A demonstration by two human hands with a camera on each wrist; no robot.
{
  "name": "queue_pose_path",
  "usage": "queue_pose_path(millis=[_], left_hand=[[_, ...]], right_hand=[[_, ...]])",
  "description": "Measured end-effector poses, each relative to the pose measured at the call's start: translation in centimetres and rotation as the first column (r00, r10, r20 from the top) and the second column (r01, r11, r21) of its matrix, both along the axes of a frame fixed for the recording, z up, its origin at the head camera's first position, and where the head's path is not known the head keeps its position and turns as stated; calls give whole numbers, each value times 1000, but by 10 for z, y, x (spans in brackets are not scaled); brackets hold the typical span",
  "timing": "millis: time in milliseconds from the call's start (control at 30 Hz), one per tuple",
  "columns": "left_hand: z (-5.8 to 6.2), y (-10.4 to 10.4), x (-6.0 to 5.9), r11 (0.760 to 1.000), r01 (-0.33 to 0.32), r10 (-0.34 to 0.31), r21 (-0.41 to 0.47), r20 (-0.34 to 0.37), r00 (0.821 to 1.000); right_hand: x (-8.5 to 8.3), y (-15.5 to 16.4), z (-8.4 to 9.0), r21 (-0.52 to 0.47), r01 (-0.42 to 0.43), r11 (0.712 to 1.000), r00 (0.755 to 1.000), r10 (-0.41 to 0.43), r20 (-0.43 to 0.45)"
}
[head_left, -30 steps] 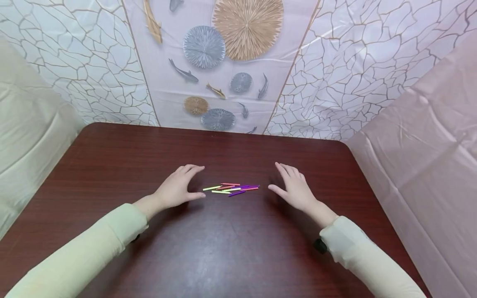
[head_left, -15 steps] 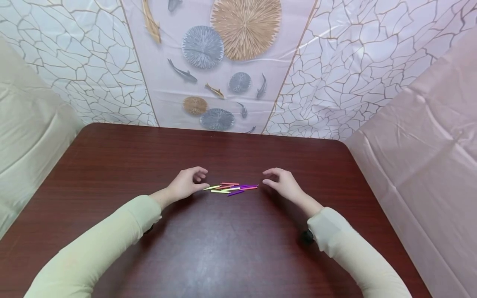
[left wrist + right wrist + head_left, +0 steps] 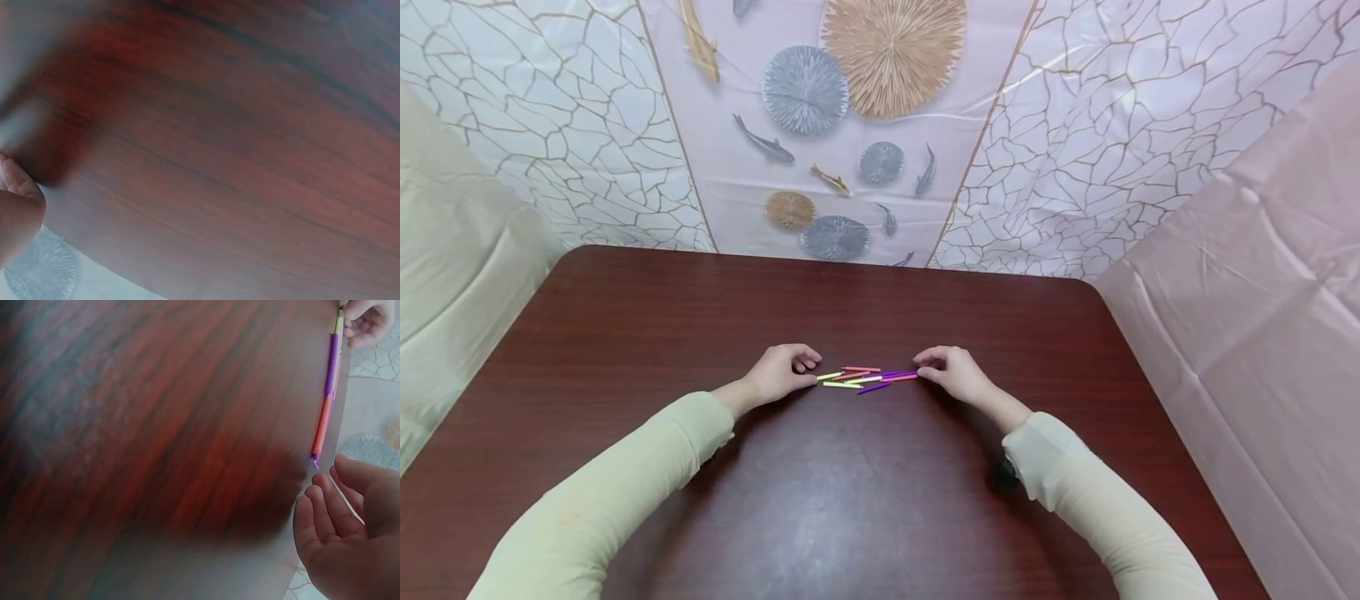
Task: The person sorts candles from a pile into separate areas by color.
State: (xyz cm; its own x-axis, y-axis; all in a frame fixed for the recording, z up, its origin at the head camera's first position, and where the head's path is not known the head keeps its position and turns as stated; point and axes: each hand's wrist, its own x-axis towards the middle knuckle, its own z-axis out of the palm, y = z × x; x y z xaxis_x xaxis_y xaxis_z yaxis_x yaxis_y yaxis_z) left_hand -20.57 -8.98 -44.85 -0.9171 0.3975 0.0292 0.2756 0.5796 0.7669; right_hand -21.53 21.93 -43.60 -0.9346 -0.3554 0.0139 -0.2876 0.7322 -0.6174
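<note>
In the head view, a loose pile of thin coloured sticks lies on the table between my hands. Among them are a yellow stick (image 3: 831,377) at the left end, a pinkish-red stick (image 3: 861,369) at the back and a purple stick (image 3: 874,388) at the front. My left hand (image 3: 777,372) has its thumb at the outer end of the yellow stick, with its fingers bent above and apart from the thumb. At the opposite end, my right hand (image 3: 958,373) is beside a purple tip (image 3: 315,462); the right wrist view shows space between its thumb and fingers.
The dark red-brown wooden table (image 3: 827,483) has rounded far corners. Behind it hangs a patterned curtain (image 3: 880,200) with round and fish motifs. Pale cloth drapes (image 3: 1225,333) border both sides.
Both hands have moved inward to the ends of the stick pile, and their fingers have bent more. The sticks look to lie as before.
</note>
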Motion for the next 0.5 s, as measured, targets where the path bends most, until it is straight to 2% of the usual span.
queue_pose_path(millis=[400, 500], left_hand=[[-4, 3, 2, 1000, 18, -19, -19, -45, 999], [-6, 4, 1, 1000, 16, -18, -26, -50, 999]], right_hand=[[-9, 3, -5, 11, -5, 1000, 1000, 5, 25], [-10, 2, -3, 26, -31, 999, 999, 30, 31]])
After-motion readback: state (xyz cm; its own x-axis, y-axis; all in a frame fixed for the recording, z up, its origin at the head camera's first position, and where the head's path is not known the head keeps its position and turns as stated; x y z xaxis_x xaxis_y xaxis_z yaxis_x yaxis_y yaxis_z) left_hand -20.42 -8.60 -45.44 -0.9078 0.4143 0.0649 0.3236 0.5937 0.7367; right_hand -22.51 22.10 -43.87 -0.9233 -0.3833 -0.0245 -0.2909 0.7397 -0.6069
